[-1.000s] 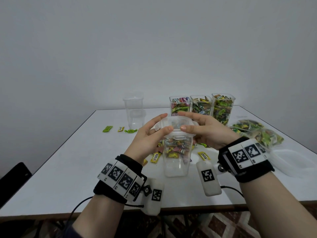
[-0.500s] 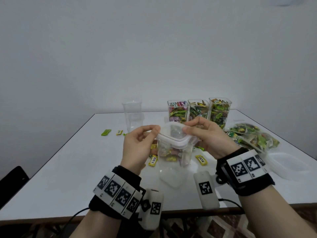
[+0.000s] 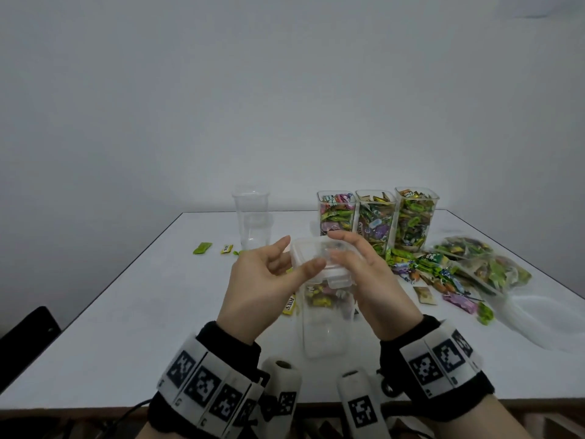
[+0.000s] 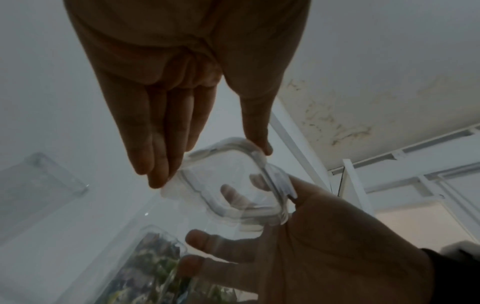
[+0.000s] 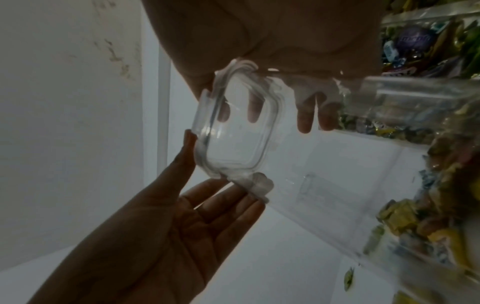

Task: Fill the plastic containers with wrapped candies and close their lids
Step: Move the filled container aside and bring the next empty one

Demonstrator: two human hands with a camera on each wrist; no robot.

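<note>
I hold a clear lid (image 3: 308, 250) with clip flaps, tilted, over the mouth of a tall clear container (image 3: 326, 331) standing on the table; whether they touch I cannot tell. A shallow layer of wrapped candies (image 3: 323, 296) lies inside it. My left hand (image 3: 297, 255) pinches the lid's left edge between thumb and straight fingers, as the left wrist view shows (image 4: 210, 164). My right hand (image 3: 335, 247) grips the right side, thumb on top and fingers behind the lid (image 5: 233, 127).
Three clear containers full of candies (image 3: 375, 217) stand at the back. An empty clear container (image 3: 251, 217) is at back left. Candy bags (image 3: 481, 264), loose candies (image 3: 421, 267) and a clear lid (image 3: 554, 318) lie to the right. A black chair (image 3: 25, 337) is at left.
The lid lay flat on the container's mouth under both hands. It has been tipped up and raised, and my left thumb has moved onto its top.
</note>
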